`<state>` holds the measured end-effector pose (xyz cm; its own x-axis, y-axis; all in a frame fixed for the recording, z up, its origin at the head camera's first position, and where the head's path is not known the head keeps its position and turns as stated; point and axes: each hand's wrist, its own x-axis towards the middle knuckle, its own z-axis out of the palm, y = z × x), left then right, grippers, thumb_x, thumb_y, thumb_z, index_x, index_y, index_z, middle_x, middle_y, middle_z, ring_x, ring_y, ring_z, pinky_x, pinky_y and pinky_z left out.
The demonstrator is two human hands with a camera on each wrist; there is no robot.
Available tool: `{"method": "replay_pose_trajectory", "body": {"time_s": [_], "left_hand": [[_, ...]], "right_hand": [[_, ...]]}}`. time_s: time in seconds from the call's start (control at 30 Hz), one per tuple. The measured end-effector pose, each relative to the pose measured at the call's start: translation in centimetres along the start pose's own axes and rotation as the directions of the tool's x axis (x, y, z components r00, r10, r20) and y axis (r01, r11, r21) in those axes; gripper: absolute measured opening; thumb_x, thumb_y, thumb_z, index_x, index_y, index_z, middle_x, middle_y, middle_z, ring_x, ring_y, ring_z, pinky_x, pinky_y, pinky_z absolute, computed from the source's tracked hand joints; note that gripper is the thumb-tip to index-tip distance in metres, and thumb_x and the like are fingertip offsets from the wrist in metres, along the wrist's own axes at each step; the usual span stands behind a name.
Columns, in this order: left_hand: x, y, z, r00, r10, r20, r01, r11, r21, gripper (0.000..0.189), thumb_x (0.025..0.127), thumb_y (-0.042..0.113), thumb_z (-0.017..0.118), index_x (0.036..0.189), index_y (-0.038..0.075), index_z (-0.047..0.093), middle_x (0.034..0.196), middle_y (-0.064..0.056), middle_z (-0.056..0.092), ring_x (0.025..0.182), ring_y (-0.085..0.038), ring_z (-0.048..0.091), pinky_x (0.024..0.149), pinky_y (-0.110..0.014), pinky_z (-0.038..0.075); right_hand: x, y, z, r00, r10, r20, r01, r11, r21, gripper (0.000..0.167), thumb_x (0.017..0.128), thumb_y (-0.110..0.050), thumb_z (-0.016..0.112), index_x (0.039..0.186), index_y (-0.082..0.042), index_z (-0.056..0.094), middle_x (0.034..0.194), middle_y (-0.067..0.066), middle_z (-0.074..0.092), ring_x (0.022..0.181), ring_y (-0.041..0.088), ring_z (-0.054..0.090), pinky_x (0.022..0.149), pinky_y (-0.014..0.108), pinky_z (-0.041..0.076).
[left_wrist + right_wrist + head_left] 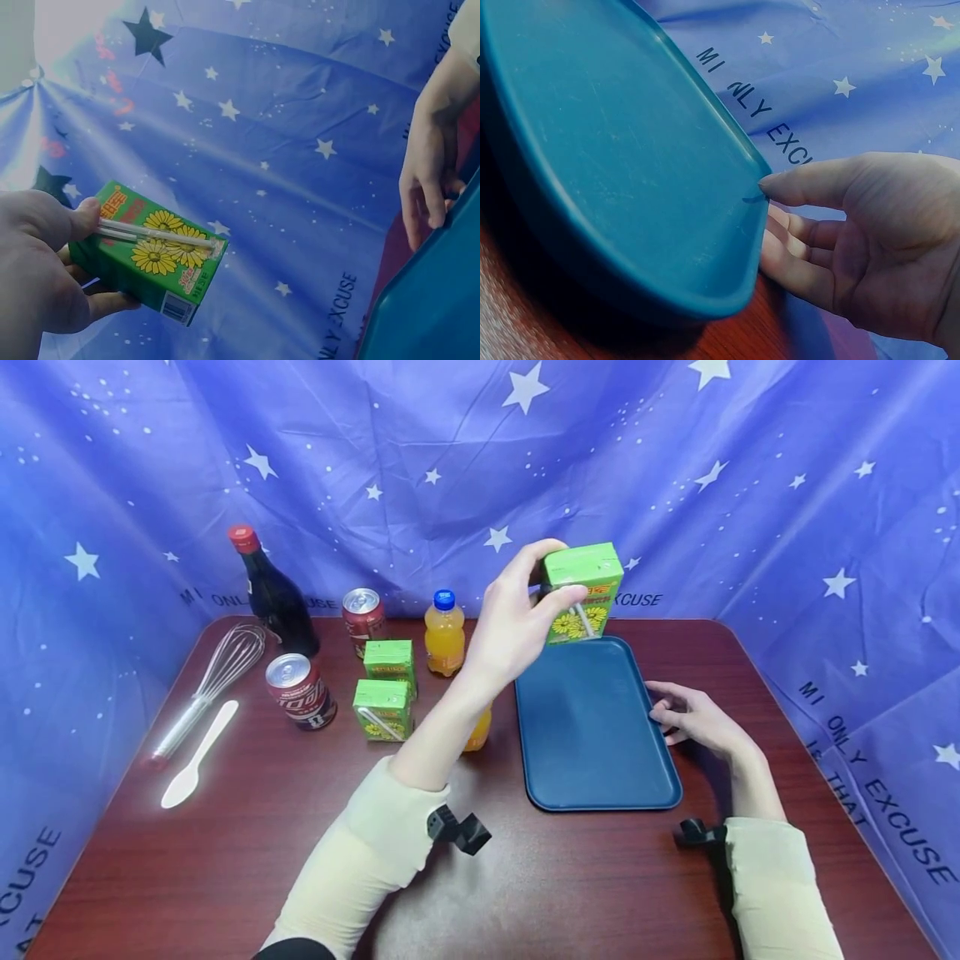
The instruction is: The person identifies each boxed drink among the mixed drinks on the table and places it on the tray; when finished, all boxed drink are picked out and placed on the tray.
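My left hand (512,618) grips a green drink carton (585,618) with yellow flowers and a straw on its side. The carton is held up above the far end of a blue tray (592,727). In the left wrist view the thumb lies on the straw side of the carton (161,251), with fingers behind and below it. At the tray's right edge, my right hand (697,718) pinches the rim. The right wrist view has the thumb on the rim of the tray (630,172) and the other fingers at its outer side, partly hidden.
Left of the tray stand two more green cartons (382,710), an orange drink bottle (445,639), another orange bottle (478,731) mostly behind my left arm, and two cans (300,693). Farther left are a dark red-capped bottle (277,597), a whisk (210,685) and a white spoon (197,760).
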<state>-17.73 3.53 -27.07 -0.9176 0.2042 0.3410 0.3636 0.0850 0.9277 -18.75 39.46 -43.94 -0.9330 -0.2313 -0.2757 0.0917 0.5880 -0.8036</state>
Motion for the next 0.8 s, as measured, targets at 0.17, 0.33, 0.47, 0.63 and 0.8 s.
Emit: {"method": "replay_pose_trajectory", "body": {"time_s": [0.17, 0.33, 0.47, 0.63, 0.8], "left_hand": [[1.0, -1.4, 1.7, 0.999, -0.044, -0.007, 0.044, 0.996, 0.081, 0.043, 0.101, 0.022, 0.066, 0.142, 0.016, 0.052, 0.129, -0.004, 0.063, 0.113, -0.016, 0.061, 0.092, -0.025, 0.055], [1.9, -3.5, 3.5, 0.998, -0.066, -0.018, 0.068, 0.989, 0.134, 0.044, 0.101, 0.022, 0.066, 0.143, 0.015, 0.053, 0.131, -0.005, 0.062, 0.113, -0.018, 0.059, 0.092, -0.028, 0.052], [2.4, -5.1, 4.6, 0.995, -0.098, -0.013, 0.099, 0.982, 0.158, 0.045, 0.101, 0.023, 0.066, 0.144, 0.017, 0.053, 0.134, -0.005, 0.061, 0.115, -0.019, 0.059, 0.095, -0.03, 0.051], [2.9, -6.5, 5.5, 0.991, -0.134, 0.01, 0.129, 0.973, 0.189, 0.048, 0.102, 0.026, 0.066, 0.147, 0.019, 0.051, 0.141, -0.003, 0.059, 0.121, -0.019, 0.056, 0.101, -0.033, 0.049], [3.4, -8.0, 6.3, 0.989, -0.148, 0.026, 0.142, 0.976, 0.164, 0.047, 0.102, 0.024, 0.065, 0.147, 0.018, 0.052, 0.14, -0.006, 0.06, 0.12, -0.022, 0.058, 0.098, -0.033, 0.05]], "right_hand": [[0.0, 0.0, 0.0, 1.0, -0.001, 0.008, 0.001, 1.0, 0.0, 0.062, 0.106, -0.013, 0.057, 0.16, -0.001, 0.029, 0.103, 0.013, 0.058, 0.078, 0.008, 0.065, 0.068, 0.035, 0.064], [0.0, 0.0, 0.0, 1.0, -0.006, 0.009, 0.006, 1.0, -0.001, 0.062, 0.106, -0.013, 0.056, 0.159, 0.001, 0.029, 0.102, 0.012, 0.058, 0.078, 0.007, 0.066, 0.067, 0.035, 0.064], [0.0, 0.0, 0.0, 1.0, -0.011, 0.012, 0.011, 1.0, -0.001, 0.062, 0.105, -0.014, 0.057, 0.159, 0.001, 0.029, 0.102, 0.013, 0.058, 0.078, 0.008, 0.066, 0.067, 0.036, 0.064], [0.0, -0.1, -0.1, 1.0, -0.006, 0.009, 0.006, 1.0, -0.005, 0.062, 0.106, -0.014, 0.057, 0.159, 0.0, 0.029, 0.102, 0.012, 0.058, 0.078, 0.008, 0.065, 0.068, 0.035, 0.064], [0.1, 0.0, 0.0, 1.0, 0.0, 0.008, 0.0, 1.0, 0.001, 0.062, 0.105, -0.013, 0.057, 0.159, 0.0, 0.03, 0.102, 0.011, 0.058, 0.078, 0.008, 0.065, 0.068, 0.035, 0.064]]}}
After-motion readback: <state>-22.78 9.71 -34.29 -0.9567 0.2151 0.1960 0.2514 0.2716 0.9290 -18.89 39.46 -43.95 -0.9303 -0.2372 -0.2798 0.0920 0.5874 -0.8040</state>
